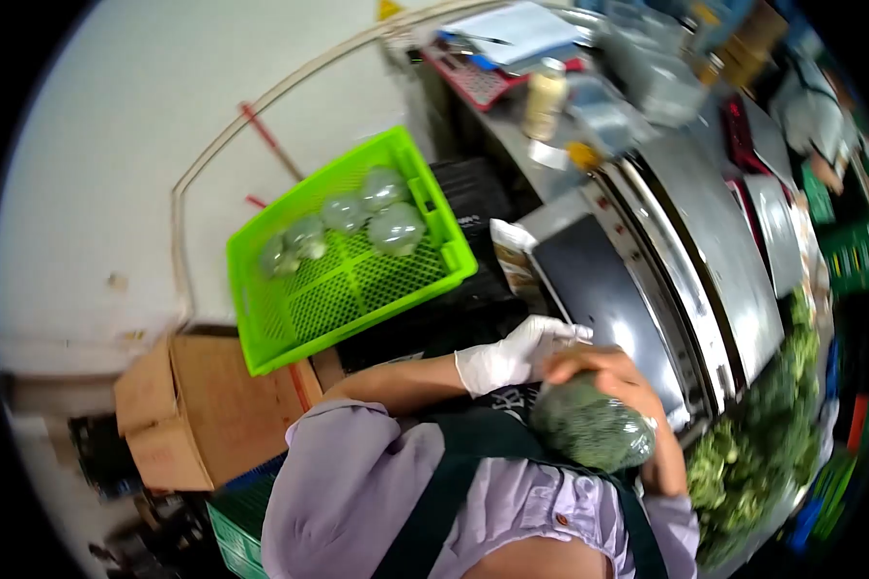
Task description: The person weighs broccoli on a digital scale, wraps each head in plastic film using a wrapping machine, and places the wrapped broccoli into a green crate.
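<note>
A broccoli head wrapped in clear film is held close to the apron at the lower centre. My right hand, bare, curls over its top. My left hand wears a white glove and is at the upper left of the broccoli, fingers bent together; what they pinch is too small to make out. Just beyond the hands lies the dark flat plate of a metal wrapping machine. Several film-wrapped heads sit in a bright green crate to the left.
A cardboard box stands at the lower left. Loose broccoli is piled on the right. Beyond the machine are a bottle, papers and plastic containers. Another person is at the upper right.
</note>
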{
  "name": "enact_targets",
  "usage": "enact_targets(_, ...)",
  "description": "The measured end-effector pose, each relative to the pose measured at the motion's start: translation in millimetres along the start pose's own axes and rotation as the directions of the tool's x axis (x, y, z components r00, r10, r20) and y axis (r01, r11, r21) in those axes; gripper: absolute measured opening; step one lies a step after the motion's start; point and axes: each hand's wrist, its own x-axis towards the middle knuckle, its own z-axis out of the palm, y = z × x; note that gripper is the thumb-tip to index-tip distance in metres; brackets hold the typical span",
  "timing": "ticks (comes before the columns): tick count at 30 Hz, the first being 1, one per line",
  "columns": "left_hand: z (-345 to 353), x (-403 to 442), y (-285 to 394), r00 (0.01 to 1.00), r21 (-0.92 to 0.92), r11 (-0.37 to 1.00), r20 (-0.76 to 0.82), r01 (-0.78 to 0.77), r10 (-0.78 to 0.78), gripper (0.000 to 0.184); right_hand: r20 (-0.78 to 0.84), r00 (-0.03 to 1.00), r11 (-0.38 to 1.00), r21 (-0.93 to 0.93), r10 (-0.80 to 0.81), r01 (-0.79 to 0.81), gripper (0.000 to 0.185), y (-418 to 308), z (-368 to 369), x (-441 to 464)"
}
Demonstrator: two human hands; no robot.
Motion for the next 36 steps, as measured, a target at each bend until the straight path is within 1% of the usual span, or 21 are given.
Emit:
enact_targets(1,5,-18,6,0.998,0.150,0.988,-0.053,-0.033,0.041,0.040,-0.179,0.982,0.973,0.229,0.059,-0.016,0.054,18,4,-9)
enact_targets(3,-3,-44,5,0.993,0.359,0.933,-0.106,-0.015,0.056,0.049,-0.355,0.920,0.900,0.435,0.166,0.006,0.055,66,-6,-24)
enact_targets(4,-7,-48,4,1.000,0.412,0.911,0.006,-0.016,0.015,0.066,-0.436,0.859,0.847,0.532,0.269,0.005,0.056,75,-4,-23)
enact_targets(5,-11,-52,0,0.989,0.598,0.789,0.050,-0.139,0.136,0.074,-0.459,0.798,0.710,0.702,0.391,0.055,0.056,83,0,-17)
enact_targets(6,-14,-56,-1,0.964,0.753,0.612,0.117,-0.242,0.237,0.082,-0.445,0.805,0.708,0.705,0.393,0.044,0.056,89,2,-4)
enact_targets(7,-8,-61,4,0.927,0.746,0.571,0.167,-0.341,0.336,0.089,-0.512,0.742,0.694,0.714,0.432,0.088,0.055,94,4,15)
enact_targets(8,-2,-66,18,0.922,0.696,0.647,0.056,-0.312,0.384,0.079,-0.573,0.672,0.685,0.716,0.469,0.133,0.055,98,5,34)
enact_targets(11,-21,-94,54,0.872,0.374,0.804,0.025,-0.462,0.490,0.064,-0.629,0.663,0.889,0.441,0.405,-0.125,0.055,104,6,95)
enact_targets(12,-30,-108,63,0.852,0.405,0.775,0.018,-0.485,0.523,0.069,-0.647,0.668,0.929,0.290,0.368,-0.230,0.056,92,16,116)
enact_targets(13,-39,-125,71,0.793,0.473,0.709,-0.034,-0.524,0.609,0.076,-0.659,0.682,0.948,0.232,0.318,-0.218,0.054,95,18,128)
enact_targets(16,-78,-179,94,0.569,0.494,0.581,-0.193,-0.647,0.799,0.067,-0.613,0.751,0.959,0.042,0.248,-0.282,0.039,100,14,136)
enact_targets(18,-118,-216,112,0.409,0.574,0.574,-0.402,-0.585,0.819,0.066,-0.597,0.772,0.950,-0.051,0.219,-0.309,0.030,110,8,121)
enact_targets(22,-190,-251,150,-0.079,0.739,0.620,-0.657,-0.265,0.750,0.088,-0.633,0.687,0.904,0.048,0.356,-0.424,0.023,125,5,88)
enact_targets(24,-235,-247,165,-0.217,0.748,0.613,-0.662,-0.255,0.718,0.089,-0.646,0.611,0.849,0.110,0.457,-0.517,0.021,131,6,74)
enact_targets(26,-274,-232,181,-0.241,0.737,0.609,-0.673,-0.291,0.699,0.082,-0.639,0.596,0.811,0.076,0.487,-0.581,0.023,136,7,65)
enact_targets(28,-316,-213,187,-0.399,0.860,0.453,-0.510,-0.235,0.762,0.067,-0.641,0.575,0.794,0.091,0.508,-0.601,0.023,142,9,58)
enact_targets(29,-335,-209,185,-0.370,0.816,0.347,-0.533,-0.461,0.761,0.058,-0.630,0.576,0.790,0.100,0.521,-0.605,0.023,145,11,54)
enact_targets(30,-347,-208,181,-0.376,0.817,0.280,-0.500,-0.504,0.780,0.057,-0.620,0.577,0.787,0.110,0.532,-0.607,0.023,145,13,52)
enact_targets(34,-324,-213,170,-0.412,0.917,0.394,-0.382,-0.058,0.827,0.051,-0.643,0.598,0.812,0.066,0.479,-0.579,0.019,149,20,45)
enact_targets(35,-304,-213,167,-0.369,0.918,0.389,-0.388,-0.075,0.845,0.053,-0.637,0.593,0.791,0.044,0.493,-0.610,0.019,144,23,44)
enact_targets(36,-317,-219,167,-0.335,0.911,0.413,-0.388,0.003,0.858,0.052,-0.657,0.566,0.767,0.028,0.498,-0.641,0.019,137,24,43)
